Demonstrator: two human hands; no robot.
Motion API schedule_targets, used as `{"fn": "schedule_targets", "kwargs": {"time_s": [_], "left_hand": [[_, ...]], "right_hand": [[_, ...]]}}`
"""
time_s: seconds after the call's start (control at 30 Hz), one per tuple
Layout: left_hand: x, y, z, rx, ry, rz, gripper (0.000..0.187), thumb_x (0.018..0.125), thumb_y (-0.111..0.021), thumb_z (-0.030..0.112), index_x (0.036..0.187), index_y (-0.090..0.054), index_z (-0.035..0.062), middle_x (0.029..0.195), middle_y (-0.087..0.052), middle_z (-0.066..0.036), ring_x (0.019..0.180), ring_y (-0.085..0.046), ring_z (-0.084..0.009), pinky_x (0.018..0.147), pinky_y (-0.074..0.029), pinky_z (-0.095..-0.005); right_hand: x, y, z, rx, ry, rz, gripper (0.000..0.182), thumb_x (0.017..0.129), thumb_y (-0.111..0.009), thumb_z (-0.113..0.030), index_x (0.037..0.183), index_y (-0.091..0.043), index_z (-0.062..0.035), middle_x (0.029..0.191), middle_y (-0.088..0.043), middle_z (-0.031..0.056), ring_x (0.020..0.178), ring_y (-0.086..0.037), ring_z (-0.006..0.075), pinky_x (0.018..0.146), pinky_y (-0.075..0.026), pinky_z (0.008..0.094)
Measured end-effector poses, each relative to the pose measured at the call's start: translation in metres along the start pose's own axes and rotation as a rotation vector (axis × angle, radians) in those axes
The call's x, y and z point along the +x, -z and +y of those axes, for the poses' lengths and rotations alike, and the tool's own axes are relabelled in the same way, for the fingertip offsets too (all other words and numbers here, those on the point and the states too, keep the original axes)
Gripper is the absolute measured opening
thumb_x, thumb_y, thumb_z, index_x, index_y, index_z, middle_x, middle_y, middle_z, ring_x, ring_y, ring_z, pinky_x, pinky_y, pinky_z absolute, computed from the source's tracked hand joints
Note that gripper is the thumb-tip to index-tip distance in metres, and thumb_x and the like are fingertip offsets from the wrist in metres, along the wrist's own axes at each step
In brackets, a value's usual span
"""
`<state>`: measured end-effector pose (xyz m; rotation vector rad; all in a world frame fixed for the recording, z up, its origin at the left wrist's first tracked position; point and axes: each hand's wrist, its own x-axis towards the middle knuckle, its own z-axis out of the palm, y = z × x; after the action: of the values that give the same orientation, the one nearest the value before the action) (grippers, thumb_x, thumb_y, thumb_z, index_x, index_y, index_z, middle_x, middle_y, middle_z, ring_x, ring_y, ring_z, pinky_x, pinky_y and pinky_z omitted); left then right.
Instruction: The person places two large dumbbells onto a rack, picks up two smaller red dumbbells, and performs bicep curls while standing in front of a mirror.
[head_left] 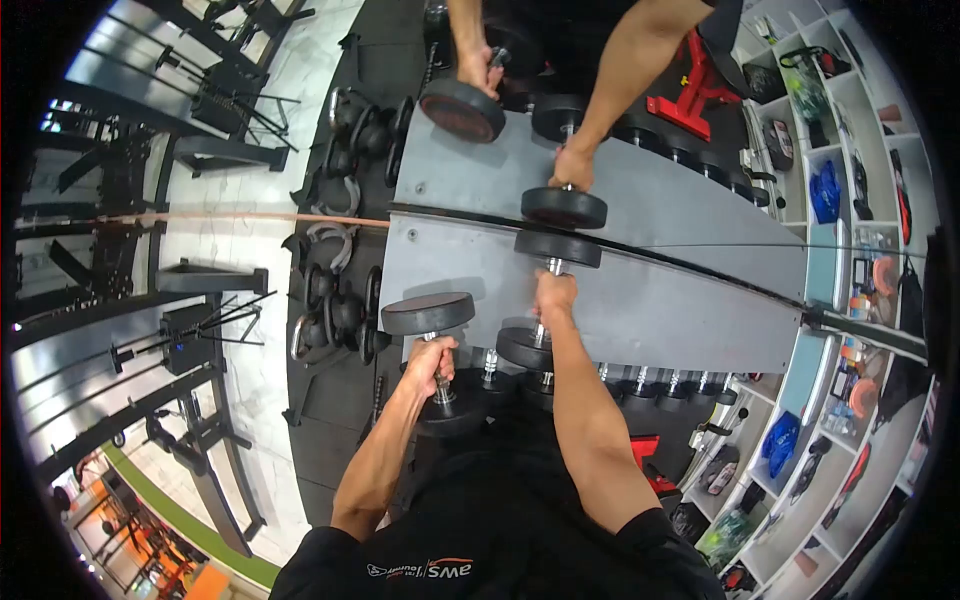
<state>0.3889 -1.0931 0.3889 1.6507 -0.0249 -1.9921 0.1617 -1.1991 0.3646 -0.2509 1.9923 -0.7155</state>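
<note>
My left hand [430, 364] is wrapped round the chrome handle of a black dumbbell [428, 314], whose far round head is raised over the left end of a grey metal shelf [640, 310]. To its right, my right hand [556, 293] grips the handle of a second black dumbbell [558, 247]. That one's far head is close to the mirror's lower edge, and its near head is beside my wrist. Both hands are closed, with the palms partly hidden. A mirror behind the shelf repeats the arms and both dumbbells.
A row of dumbbells [640, 388] lines the near side of the shelf. Kettlebells [345, 315] stand on the floor at left, near black gym machines [190, 335]. White cubbies [800, 400] with bags and a blue item [782, 443] are at right.
</note>
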Motion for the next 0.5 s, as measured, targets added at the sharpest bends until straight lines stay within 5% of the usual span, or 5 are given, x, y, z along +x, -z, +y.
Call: {"fn": "schedule_targets", "kwargs": {"time_s": [0.17,0.5], "left_hand": [[-0.024,0.003,-0.018,-0.065,-0.018,0.043,0.028,0.081,-0.063,0.005,0.060,-0.045,0.0100,0.048,-0.041,-0.001,0.034,-0.039,-0.0125,0.036,-0.036,-0.0307],[-0.074,0.000,-0.077,-0.156,-0.136,0.236,0.025,0.083,-0.063,0.005,0.063,-0.047,0.0072,0.047,-0.041,-0.002,0.035,-0.041,-0.0133,0.037,-0.039,-0.0313]], "right_hand": [[0.008,-0.003,0.002,-0.011,-0.014,-0.038,0.023,0.082,-0.064,-0.014,0.066,-0.051,-0.0021,0.050,-0.046,0.0069,0.037,-0.045,0.0194,0.034,-0.036,0.0366],[0.020,-0.003,0.014,0.065,-0.003,-0.140,0.020,0.080,-0.063,-0.013,0.068,-0.050,-0.0032,0.051,-0.045,0.0063,0.036,-0.041,0.0177,0.034,-0.034,0.0356]]}}
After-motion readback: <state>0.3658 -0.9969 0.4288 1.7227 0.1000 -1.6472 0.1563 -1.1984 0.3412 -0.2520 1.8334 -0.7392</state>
